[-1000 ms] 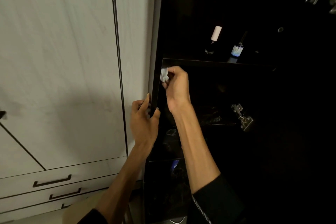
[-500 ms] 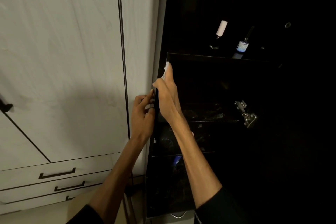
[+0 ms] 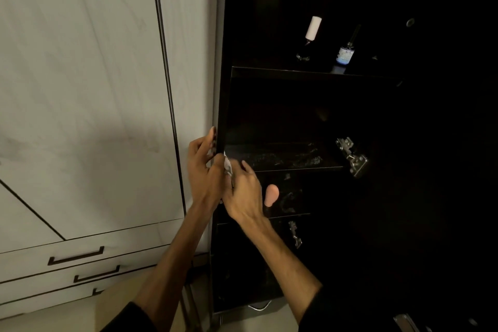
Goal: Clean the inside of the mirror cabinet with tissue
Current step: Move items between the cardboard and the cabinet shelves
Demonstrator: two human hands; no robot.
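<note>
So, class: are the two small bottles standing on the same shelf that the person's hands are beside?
No: the two bottles stand one shelf higher than the hands.

Right hand (image 3: 244, 191) pinches tissue (image 3: 227, 164) against the cabinet's (image 3: 296, 116) left edge, which left hand (image 3: 203, 167) grips.

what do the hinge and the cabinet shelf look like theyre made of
Hinge: metal, likely steel, judging by its bright silvery shine. Cabinet shelf: probably laminated board with a glossy black finish; its top reflects light under whitish dust or smears.
</note>
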